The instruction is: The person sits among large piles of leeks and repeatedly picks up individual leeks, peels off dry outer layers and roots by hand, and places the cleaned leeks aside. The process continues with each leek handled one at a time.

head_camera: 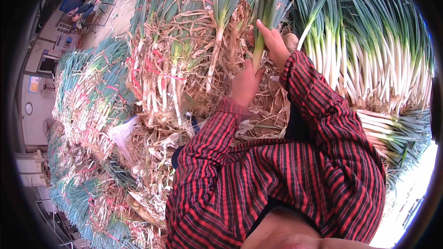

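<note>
A long green onion (264, 15), its dark green leaves bending over at the top, is held in both my hands. My left hand (245, 83) closes around the lower pale stem. Higher up, my right hand (273, 43) wraps the stem just below the leaves, thumb lying along it. The onion's root end is hidden by my left hand. Left of my hands, another green onion (216, 53) with a dirty white stem lies on a heap of untrimmed onions (173, 50). Dry brown husks (268, 105) cover the ground beneath my hands.
Clean white-stemmed onions (373, 55) are stacked at right, with more lying crosswise below them (384, 131). Bundles tied with red ribbon (97, 86) pile up along the left. A wall with a clock (28, 108) and fans (46, 87) stands beyond. A person (81, 8) is at the far upper left.
</note>
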### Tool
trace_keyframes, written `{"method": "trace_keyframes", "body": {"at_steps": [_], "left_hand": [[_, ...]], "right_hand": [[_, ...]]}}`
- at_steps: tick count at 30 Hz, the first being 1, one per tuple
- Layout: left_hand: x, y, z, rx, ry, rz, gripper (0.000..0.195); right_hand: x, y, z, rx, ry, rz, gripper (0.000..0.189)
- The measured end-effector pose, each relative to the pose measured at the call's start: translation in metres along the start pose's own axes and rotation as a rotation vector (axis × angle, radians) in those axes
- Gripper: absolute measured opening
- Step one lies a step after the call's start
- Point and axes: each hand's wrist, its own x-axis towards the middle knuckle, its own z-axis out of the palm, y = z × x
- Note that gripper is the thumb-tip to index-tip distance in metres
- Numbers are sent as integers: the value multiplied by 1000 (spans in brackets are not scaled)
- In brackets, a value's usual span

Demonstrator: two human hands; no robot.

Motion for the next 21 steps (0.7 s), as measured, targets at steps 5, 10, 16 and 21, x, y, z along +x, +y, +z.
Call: {"method": "trace_keyframes", "body": {"at_steps": [5, 10, 16, 21], "left_hand": [[-1, -19, -13, -540, -48, -23, 45], [8, -2, -30, -894, -77, -134, 39], [47, 1, -26, -1310, 34, -120, 33], [11, -39, 8, -1402, -102, -354, 19]], "right_hand": [[-5, -6, 2, 356, -232, 74, 48], [-7, 0, 13, 140, -150, 118, 52], [-16, 15, 25, 106, -131, 55, 44], [-3, 3, 13, 128, -65, 129, 40]]}}
